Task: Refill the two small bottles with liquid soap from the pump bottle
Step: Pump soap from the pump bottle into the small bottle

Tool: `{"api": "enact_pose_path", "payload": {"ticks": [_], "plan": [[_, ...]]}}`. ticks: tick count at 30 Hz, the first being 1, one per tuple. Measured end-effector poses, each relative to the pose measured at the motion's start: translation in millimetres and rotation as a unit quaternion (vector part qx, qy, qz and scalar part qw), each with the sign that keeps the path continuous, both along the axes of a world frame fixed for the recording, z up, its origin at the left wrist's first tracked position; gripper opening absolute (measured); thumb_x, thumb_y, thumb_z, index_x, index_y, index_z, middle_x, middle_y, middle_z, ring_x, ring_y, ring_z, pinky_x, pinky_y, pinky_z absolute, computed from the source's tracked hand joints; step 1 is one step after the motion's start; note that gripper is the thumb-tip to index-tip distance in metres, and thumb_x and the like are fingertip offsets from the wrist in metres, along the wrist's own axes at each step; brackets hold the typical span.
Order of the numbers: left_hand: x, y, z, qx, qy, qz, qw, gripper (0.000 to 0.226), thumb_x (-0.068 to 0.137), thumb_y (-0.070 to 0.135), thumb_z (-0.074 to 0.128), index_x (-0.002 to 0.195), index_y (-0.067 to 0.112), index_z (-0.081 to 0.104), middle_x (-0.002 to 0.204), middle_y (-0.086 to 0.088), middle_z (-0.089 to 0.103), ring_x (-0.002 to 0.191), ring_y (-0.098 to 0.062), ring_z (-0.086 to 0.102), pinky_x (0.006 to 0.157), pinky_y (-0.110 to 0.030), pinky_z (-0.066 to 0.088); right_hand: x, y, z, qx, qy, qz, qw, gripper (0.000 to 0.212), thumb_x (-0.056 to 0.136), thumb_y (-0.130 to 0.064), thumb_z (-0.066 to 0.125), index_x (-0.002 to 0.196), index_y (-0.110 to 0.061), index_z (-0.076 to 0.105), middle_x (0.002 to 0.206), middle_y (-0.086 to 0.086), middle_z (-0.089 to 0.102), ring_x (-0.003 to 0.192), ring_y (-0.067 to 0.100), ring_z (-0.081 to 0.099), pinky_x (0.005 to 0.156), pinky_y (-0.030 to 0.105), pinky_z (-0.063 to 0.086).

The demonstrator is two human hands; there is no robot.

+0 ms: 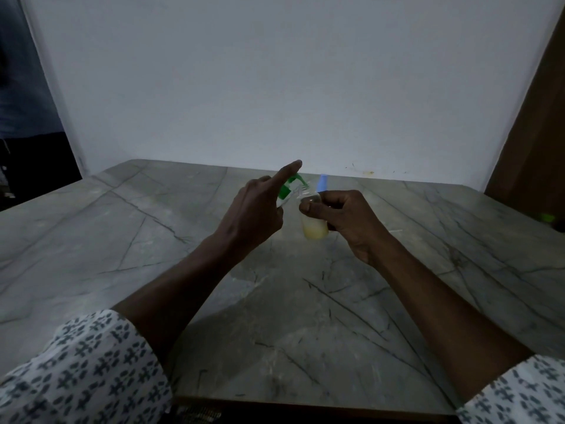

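My left hand (pixel 256 209) grips the pump bottle (pixel 72 192), which is tilted to the right, and its index finger lies stretched over the green pump head. The green spout points down at the open neck of a small clear bottle (pixel 314 228). That bottle holds pale yellow soap in its lower part. My right hand (pixel 339 218) holds it above the table, fingers curled round its upper body. A blue cap or bottle top (pixel 323 182) shows just behind my right hand; what it belongs to is hidden.
The grey marble-patterned table (pixel 275 301) runs to a white wall at the back. A brown door or panel (pixel 532 117) stands at the right, with a small green thing (pixel 547 217) at the table's right edge. A dark opening lies at the left.
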State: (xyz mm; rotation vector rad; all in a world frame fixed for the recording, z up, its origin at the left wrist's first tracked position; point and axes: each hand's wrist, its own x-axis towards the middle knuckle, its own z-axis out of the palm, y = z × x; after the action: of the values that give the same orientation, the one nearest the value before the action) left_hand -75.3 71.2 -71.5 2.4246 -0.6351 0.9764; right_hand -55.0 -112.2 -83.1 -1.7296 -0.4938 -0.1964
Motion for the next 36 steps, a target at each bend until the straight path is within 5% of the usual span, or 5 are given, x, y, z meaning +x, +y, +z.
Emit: {"api": "enact_pose_path", "payload": {"ticks": [5, 14, 19, 28, 36], "plan": [[-0.5, 0.4, -0.6, 0.008, -0.012, -0.004, 1.000, 0.077, 0.076, -0.009, 0.070, 0.144, 0.013, 0.041, 0.112, -0.018, 0.068, 0.069, -0.015, 0.057, 0.070, -0.035, 0.059, -0.7, 0.5, -0.8, -0.012, -0.009, 0.006, 1.000, 0.020, 0.078, -0.028, 0.079, 0.097, -0.025, 0.075, 0.091, -0.003, 0.077, 0.088, 0.016, 0.072, 0.089, 0.045, 0.056], [3.6, -0.5, -1.6, 0.021, -0.014, 0.019, 1.000, 0.088, 0.077, 0.007, 0.077, 0.150, 0.024, 0.030, 0.111, -0.014, 0.069, 0.071, -0.016, 0.061, 0.069, -0.032, 0.057, 0.7, -2.1, 1.3, -0.011, -0.032, -0.005, 0.999, 0.021, 0.079, -0.028, 0.078, 0.098, -0.022, 0.076, 0.094, -0.001, 0.076, 0.086, 0.014, 0.070, 0.081, 0.035, 0.056], [3.5, 0.4, -2.1, 0.031, -0.015, 0.030, 0.999, 0.085, 0.080, 0.003, 0.072, 0.150, 0.027, 0.030, 0.107, -0.014, 0.068, 0.072, -0.020, 0.063, 0.068, -0.039, 0.059, 1.9, -2.3, -0.9, -0.020, -0.044, -0.016, 0.999, 0.025, 0.077, -0.028, 0.080, 0.099, -0.016, 0.078, 0.092, 0.006, 0.077, 0.090, 0.028, 0.071, 0.085, 0.046, 0.056], [4.6, 1.8, -2.9, 0.048, -0.012, 0.022, 0.999, 0.073, 0.082, 0.001, 0.070, 0.145, 0.018, 0.038, 0.109, -0.017, 0.068, 0.076, -0.021, 0.065, 0.069, -0.033, 0.058, 1.2, -6.3, -0.1, -0.084, -0.064, -0.029, 0.994, 0.033, 0.077, -0.033, 0.080, 0.104, -0.014, 0.077, 0.091, 0.000, 0.076, 0.083, 0.015, 0.072, 0.080, 0.036, 0.057], [6.3, 2.3, -3.4, 0.057, -0.010, 0.030, 0.998, 0.091, 0.079, 0.004, 0.073, 0.152, 0.027, 0.023, 0.115, -0.015, 0.067, 0.079, -0.021, 0.065, 0.070, -0.034, 0.059, -1.1, -8.7, 4.5, -0.078, -0.069, -0.039, 0.994, 0.031, 0.077, -0.034, 0.080, 0.103, -0.017, 0.077, 0.091, -0.003, 0.077, 0.084, 0.015, 0.072, 0.083, 0.040, 0.059]]}}
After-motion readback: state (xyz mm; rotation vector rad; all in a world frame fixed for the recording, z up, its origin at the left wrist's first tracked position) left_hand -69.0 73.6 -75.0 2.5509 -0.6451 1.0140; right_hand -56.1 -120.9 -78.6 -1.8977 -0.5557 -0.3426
